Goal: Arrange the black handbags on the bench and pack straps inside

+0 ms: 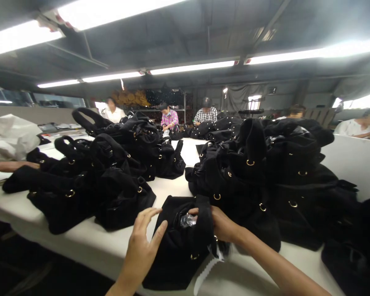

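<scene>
Here the right hand pinches the black bag; the left hand hovers, fingers spread.

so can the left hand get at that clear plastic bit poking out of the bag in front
Probably yes: the left hand hovers open beside the black bag, nothing lies between it and the clear plastic, which the right hand pinches.

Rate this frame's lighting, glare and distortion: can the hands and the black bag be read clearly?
Head view: ceiling tubes blow out to white glare; the black bag loses fabric detail in shadow; left hand and right hand are sharp enough; wide-lens bending stretches the table edge.
</scene>
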Action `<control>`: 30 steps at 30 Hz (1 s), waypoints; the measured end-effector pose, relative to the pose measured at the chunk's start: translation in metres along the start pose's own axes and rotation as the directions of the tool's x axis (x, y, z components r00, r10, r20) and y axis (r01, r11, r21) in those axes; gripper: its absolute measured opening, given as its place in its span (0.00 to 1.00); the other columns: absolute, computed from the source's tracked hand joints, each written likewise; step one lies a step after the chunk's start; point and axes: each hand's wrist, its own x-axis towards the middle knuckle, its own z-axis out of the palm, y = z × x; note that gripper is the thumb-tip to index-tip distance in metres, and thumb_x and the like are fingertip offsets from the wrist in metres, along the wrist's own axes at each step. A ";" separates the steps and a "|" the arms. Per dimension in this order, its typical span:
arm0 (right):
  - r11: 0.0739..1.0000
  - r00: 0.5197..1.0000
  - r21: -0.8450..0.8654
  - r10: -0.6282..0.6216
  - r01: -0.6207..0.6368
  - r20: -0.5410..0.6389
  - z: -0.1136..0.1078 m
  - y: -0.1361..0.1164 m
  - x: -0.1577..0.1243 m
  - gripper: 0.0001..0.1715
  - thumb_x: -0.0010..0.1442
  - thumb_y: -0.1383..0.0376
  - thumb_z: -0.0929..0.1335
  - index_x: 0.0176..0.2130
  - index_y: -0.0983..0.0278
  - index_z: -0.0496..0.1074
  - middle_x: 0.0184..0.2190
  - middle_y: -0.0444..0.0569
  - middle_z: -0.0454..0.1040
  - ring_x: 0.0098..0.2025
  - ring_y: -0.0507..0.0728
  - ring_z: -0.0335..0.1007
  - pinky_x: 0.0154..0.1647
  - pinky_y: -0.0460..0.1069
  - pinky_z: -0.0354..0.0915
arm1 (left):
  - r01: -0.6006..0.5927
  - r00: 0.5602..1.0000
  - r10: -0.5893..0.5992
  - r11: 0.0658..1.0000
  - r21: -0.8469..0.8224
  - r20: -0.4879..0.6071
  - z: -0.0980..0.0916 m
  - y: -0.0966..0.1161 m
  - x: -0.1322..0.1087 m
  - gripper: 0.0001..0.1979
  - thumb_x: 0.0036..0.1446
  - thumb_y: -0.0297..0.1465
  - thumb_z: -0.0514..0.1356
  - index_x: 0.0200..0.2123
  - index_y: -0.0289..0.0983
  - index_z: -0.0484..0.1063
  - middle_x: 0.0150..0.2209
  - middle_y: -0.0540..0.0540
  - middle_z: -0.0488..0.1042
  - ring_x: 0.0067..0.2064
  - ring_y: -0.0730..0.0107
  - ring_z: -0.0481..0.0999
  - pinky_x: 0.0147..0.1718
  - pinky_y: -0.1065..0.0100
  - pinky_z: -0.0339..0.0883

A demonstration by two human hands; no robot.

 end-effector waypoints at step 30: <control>0.890 0.902 -0.319 0.393 -0.326 0.176 0.007 -0.016 0.018 0.05 0.55 0.73 0.72 0.32 0.66 0.80 0.37 0.52 0.81 0.40 0.60 0.77 0.35 0.45 0.63 | 0.391 0.765 -0.318 0.920 -0.012 0.560 -0.006 -0.021 0.045 0.21 0.45 0.36 0.64 0.43 0.32 0.77 0.42 0.42 0.81 0.49 0.52 0.78 0.48 0.63 0.70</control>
